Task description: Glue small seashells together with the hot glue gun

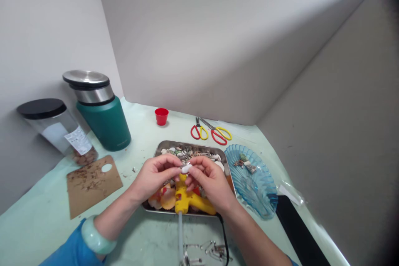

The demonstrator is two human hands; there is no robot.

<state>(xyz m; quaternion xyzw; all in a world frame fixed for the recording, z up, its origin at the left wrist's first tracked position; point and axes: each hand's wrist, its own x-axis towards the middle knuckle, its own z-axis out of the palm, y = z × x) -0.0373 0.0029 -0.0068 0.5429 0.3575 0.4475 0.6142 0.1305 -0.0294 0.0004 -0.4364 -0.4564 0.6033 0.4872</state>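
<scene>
The pale green bench carries everything, and at its left stands the green bottle with a steel-topped lid. The metal tray sits in the middle, filled with shells and small mixed pieces; most of the loose stock appears to lie there, still unused. Just to its right lies the blue shell-shaped dish, and beyond that a long black object runs toward the near edge. A tilted clear jar with a black lid leans beside the bottle; the brown board, specked with dark bits, lies in front.

The person's hands meet over the tray. The left hand has thumb and forefinger narrowed at one end of a small white piece; the right hand pinches the other end. Below them is the yellow glue gun, its nozzle pointing away from the person and its glue stick toward them. Two pairs of scissors lie at the back, one narrow pair and one wider pair, near a red cup.

A small cluster of pieces lies in the dish; whether they are joined cannot be told. The white piece is off the tray and held between the fingertips, so its handling seems partway through: picked up, not yet set down. Whether it bears glue cannot be seen.
</scene>
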